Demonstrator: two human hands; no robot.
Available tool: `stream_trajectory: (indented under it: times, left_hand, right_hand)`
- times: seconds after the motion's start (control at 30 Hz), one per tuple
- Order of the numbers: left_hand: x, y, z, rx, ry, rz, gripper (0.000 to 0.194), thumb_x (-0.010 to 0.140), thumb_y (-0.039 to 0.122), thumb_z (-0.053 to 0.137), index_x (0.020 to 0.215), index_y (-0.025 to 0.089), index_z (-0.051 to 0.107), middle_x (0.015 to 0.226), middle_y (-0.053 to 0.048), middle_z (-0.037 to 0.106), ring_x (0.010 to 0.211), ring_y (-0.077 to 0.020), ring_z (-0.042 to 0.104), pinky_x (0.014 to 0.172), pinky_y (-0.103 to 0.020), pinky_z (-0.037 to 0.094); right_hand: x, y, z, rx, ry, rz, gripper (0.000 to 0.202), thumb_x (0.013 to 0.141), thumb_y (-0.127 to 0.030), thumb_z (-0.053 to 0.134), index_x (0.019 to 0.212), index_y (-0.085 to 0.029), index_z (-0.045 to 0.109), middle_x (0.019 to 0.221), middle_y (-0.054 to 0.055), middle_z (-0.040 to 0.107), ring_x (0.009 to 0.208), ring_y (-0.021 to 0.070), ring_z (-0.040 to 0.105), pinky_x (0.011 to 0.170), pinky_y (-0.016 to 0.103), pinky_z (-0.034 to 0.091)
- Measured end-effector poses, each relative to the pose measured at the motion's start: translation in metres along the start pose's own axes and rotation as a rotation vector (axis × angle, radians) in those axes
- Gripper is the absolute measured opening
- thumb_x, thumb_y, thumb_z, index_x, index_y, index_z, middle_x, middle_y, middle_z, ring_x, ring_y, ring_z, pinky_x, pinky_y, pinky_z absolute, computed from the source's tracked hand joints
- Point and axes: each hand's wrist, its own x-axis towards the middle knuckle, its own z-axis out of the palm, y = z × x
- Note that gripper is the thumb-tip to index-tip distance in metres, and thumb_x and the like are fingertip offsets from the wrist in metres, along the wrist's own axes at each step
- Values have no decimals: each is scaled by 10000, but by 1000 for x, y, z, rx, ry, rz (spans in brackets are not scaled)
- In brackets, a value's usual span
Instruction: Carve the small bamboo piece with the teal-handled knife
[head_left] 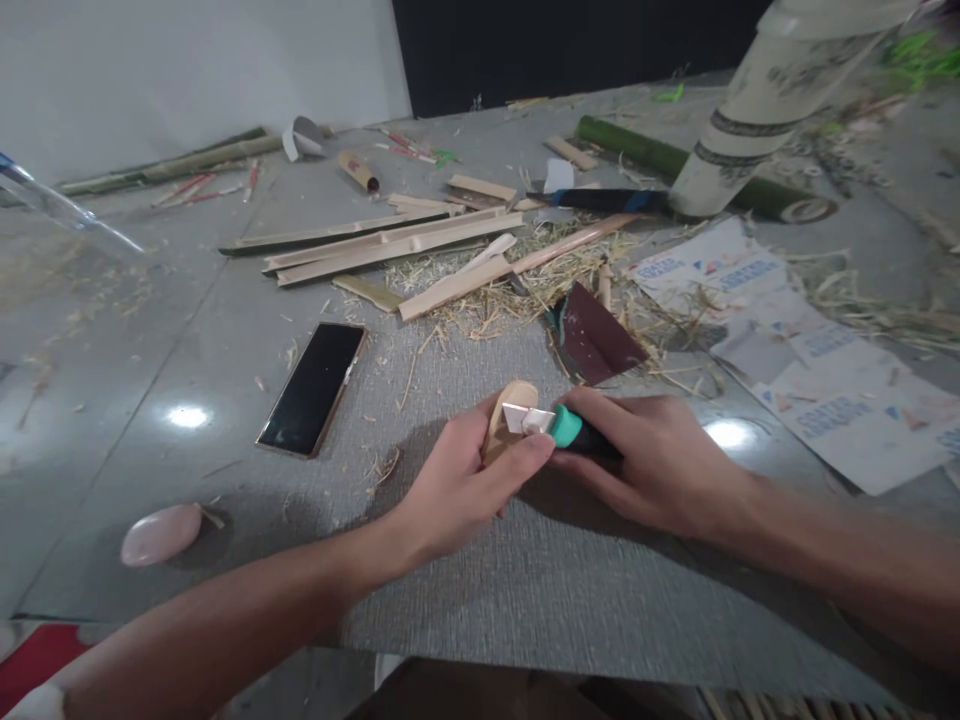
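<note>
My left hand (465,480) is closed round a small pale bamboo piece (511,398) with a rounded end. Across that piece lies the short, bright blade of a utility knife (568,427), which has a turquoise collar and a black handle. The knife sits in my right hand (660,455), fingers wrapped round its handle. My left thumb rests close to the blade, near the collar. Most of the bamboo piece is hidden by my left fingers. Both hands are just above the grey table (465,610), near its front edge.
A phone (313,390) and a pinkish stone-like object (160,534) lie to the left. Split bamboo strips (390,245), shavings (465,325) and dark red sandpaper (600,335) are beyond my hands. Printed paper sheets (832,375) lie right; a green bamboo tube (637,150) and patterned cup (750,110) stand behind.
</note>
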Motion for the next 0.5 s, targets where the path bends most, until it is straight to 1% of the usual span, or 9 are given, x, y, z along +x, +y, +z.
stream_trajectory:
  times: [0.1,0.23,0.37,0.5]
  left_hand:
    - [0,0,0,37,-3,8,342,1084,452,791,966,228,562,653,79,476,530,-93,444,500,-226,401]
    - [-1,-1,-1,100,0,32,320,1113,473,751,993,223,592,659,76,455,556,-101,424,534,-245,379]
    - [0,-1,-1,150,18,55,357,1114,518,752,992,221,597,691,69,450,583,-102,410,545,-245,364]
    - [0,-1,0,122,15,38,363,1088,501,799,984,214,603,725,53,503,596,-98,403,534,-240,333]
  right_hand:
    - [2,-3,-4,13,-18,-34,331,1208,-517,453,1125,-230,596,734,1,655,600,183,602,608,319,323]
    - [3,-4,-6,24,-27,-52,301,1207,-470,438,1124,-225,591,737,-2,651,594,181,582,608,333,305]
    - [-1,-2,-1,23,-39,-45,295,1206,-467,444,1124,-225,592,742,7,671,604,188,575,612,342,297]
    - [-4,0,4,3,-10,-21,307,1200,-487,453,1123,-230,602,734,8,663,602,192,565,615,348,294]
